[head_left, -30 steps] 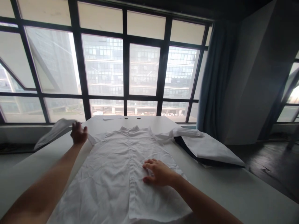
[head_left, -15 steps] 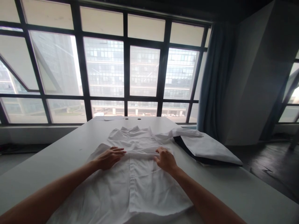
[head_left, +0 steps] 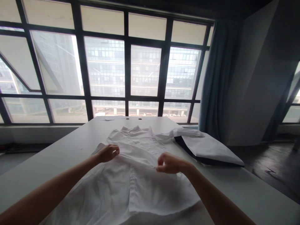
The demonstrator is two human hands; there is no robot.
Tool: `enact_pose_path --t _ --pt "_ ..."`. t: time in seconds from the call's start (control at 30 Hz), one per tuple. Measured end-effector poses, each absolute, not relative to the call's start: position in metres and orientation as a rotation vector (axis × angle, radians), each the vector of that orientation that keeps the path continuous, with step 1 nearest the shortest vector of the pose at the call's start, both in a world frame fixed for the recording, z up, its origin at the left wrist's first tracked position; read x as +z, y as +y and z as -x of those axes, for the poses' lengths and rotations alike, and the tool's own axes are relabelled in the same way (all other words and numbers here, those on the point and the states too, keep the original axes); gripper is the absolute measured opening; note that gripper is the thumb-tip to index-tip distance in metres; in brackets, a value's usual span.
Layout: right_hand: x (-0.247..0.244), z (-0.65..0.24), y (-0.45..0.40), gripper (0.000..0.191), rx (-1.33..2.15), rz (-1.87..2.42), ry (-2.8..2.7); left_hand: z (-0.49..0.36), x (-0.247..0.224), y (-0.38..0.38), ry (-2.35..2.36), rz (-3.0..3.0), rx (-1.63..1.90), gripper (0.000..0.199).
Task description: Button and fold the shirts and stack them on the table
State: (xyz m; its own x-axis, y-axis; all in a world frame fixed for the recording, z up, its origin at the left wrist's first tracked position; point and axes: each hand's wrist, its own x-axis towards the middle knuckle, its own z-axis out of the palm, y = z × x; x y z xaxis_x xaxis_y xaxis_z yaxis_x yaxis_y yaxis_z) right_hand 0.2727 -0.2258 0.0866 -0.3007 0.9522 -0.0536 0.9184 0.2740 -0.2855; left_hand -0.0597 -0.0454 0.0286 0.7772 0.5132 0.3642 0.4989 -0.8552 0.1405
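Observation:
A white shirt (head_left: pixel 145 184) lies spread on the white table (head_left: pixel 93 131), its collar at the far end and its hem near me. On the left side of the shirt, my left hand (head_left: pixel 109 153) is closed in a pinch on the fabric. My right hand (head_left: pixel 170 163) pinches the fabric on the right, thumb and fingertips together. Between the two hands the cloth is drawn into a slanting fold. One sleeve stretches to the right, over a folded pile.
Folded white and dark cloth (head_left: pixel 211 151) rests at the table's right edge. Papers (head_left: pixel 110 119) lie at the far end near two round holes. Beyond the table are large windows and a blue-grey curtain (head_left: pixel 215 84).
Both hands have gone from lying spread on the shirt to pinching it. My left hand moved slightly left, my right slightly nearer me, and the fabric between them lifted into a slanting fold.

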Motion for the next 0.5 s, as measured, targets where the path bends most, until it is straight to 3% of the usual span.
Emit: enact_pose_path --t 0.07,0.13,0.23,0.33,0.5 --pt "0.088 -0.269 -0.230 0.046 0.708 1.769 -2.464 0.058 0.028 -0.040 1.001 -2.889 0.525 0.031" --pt "0.084 -0.269 -0.229 0.051 0.559 1.847 -2.384 0.056 0.026 -0.032 1.193 -2.876 0.457 0.031" --pt "0.072 -0.277 -0.221 0.042 0.166 2.034 -2.202 0.058 0.024 -0.017 1.435 -2.868 0.395 0.028" --pt "0.062 -0.285 -0.215 0.053 0.288 2.155 -2.159 0.067 0.021 0.001 1.579 -2.842 0.320 0.035" --pt "0.062 -0.286 -0.213 0.021 0.491 2.126 -2.154 0.093 0.007 0.030 1.764 -2.601 0.124 0.063"
